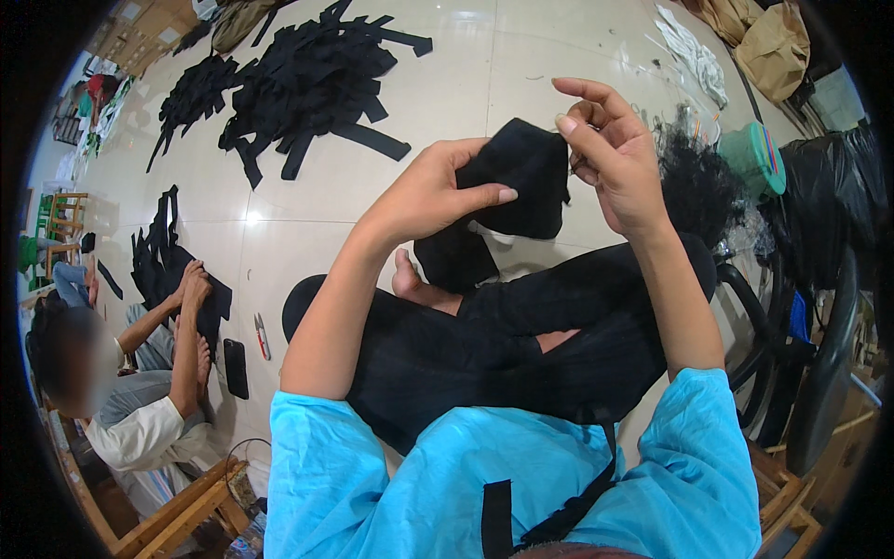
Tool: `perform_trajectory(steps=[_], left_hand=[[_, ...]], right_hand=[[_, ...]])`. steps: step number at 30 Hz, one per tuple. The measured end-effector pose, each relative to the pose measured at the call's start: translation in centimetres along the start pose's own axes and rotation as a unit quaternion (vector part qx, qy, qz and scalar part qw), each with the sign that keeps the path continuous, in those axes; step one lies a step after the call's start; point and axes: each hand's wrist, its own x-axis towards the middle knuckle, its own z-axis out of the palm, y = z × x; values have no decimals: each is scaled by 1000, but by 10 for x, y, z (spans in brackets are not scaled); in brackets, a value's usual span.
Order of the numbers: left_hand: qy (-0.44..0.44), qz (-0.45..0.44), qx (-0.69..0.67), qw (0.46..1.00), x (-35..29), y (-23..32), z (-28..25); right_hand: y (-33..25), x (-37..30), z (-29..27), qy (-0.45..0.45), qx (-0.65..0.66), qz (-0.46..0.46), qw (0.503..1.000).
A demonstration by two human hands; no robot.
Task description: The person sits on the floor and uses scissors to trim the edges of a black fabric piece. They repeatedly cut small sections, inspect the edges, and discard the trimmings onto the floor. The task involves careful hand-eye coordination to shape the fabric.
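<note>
My left hand [433, 191] is closed on a black fabric piece [521, 182], thumb on top and fingers beneath, holding it above my crossed legs. Beside the cloth's right edge is my right hand [615, 158]. Its thumb meets the curled fingers while the index finger stretches away to the left; what sits between them is too small to make out. Loose fibres hang from that edge of the cloth. Below it, by my bare foot, lies another black fabric piece [456, 259].
Heaped black fabric strips [312, 84] cover the floor ahead. At left another person [140, 401] handles black strips, near a phone [236, 368] and small thread snips [262, 337]. Dark thread scraps [694, 177], a green stool [752, 158] and black bags [829, 186] stand right.
</note>
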Motion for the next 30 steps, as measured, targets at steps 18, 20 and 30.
perform_trajectory(steps=[18,20,30], left_hand=[[14,-33,-172,984,3,-5,-11],[13,-30,-170,985,2,-1,-11],[100,-17,-71,992,-3,20,3]], right_hand=[[-7,16,-38,93,-198,-142,965],[-9,16,-34,97,-131,-52,985],[-11,37,-72,239,229,69,941]])
